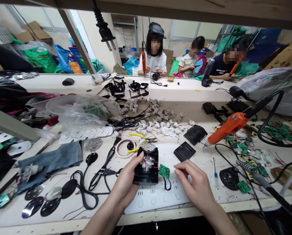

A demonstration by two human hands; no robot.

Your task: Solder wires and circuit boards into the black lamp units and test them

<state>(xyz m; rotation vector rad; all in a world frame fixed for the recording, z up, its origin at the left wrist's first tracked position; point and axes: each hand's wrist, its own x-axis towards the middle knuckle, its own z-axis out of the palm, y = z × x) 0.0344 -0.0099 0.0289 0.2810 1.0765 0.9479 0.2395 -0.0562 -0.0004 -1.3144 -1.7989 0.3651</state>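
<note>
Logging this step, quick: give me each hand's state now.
Left hand: closed around the square black plastic housing.
Right hand: holds nothing, fingers loosely curled, beside the small green circuit board.

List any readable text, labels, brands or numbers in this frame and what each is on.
No text can be read.
Dark shirt of a person across the bench: pale print, too blurred.
Green circuit board beside the black housing held in the left hand: markings too small.
Orange power screwdriver: no legible brand.
Right hand holds nothing with text.
</note>
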